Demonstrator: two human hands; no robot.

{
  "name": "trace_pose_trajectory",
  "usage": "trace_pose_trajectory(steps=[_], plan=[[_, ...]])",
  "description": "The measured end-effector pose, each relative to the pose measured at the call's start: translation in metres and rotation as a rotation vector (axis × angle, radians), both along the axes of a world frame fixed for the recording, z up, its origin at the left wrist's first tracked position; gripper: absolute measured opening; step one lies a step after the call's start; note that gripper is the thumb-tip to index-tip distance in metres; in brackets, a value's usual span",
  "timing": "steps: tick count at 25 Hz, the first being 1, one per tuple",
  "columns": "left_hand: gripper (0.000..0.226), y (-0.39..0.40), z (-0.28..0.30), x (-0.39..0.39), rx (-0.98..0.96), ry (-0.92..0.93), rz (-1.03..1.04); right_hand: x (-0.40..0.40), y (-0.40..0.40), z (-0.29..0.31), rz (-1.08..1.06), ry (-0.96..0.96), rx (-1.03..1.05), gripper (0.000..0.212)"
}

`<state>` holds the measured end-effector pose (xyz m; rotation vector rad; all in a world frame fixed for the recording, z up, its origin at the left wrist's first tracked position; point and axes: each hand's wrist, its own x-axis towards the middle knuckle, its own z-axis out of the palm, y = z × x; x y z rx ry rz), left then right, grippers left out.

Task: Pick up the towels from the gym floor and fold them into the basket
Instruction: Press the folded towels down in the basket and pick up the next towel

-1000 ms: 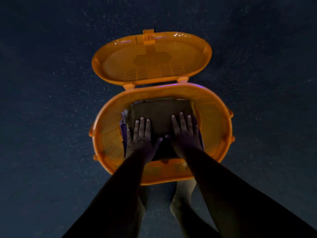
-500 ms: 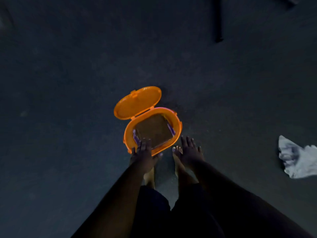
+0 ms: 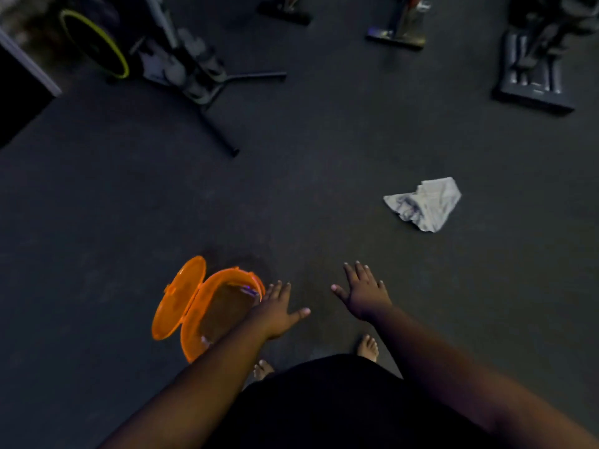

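Both my left hand (image 3: 277, 311) and right hand (image 3: 364, 293) spread flat, holding nothing, orange basket (image 3: 194, 335) lid-open below left, crumpled towel (image 3: 424, 204) well apart, dark floor (image 3: 291, 189), perhaps exercise bikes (image 3: 181, 66) beyond

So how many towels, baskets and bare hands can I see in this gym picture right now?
Towels on the floor: 1, the crumpled white towel.
Baskets: 1, the orange basket, lid open, something dark inside that is too dim to tell.
Hands: 2, the left hand and the right hand, both empty.
Total: 4.
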<state>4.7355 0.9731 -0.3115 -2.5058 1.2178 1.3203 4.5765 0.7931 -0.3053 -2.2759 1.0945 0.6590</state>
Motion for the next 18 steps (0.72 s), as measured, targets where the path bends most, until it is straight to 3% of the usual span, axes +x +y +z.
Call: trace_pose_trajectory(steps=[4,9,18], plan=[[0.096,-0.095,0.021,-0.039,-0.031,-0.014,-0.159,-0.08,-0.069,0.012,-0.172,-0.046,-0.008,0.084],[0.096,-0.227,0.038,-0.097,-0.053,-0.059,-0.214,-0.16,-0.178,0.021,-0.291,-0.067,-0.033,0.085],[0.097,-0.438,0.043,-0.14,-0.05,-0.078,-0.428,-0.212,-0.343,0.013,-0.415,-0.054,-0.054,0.083]])
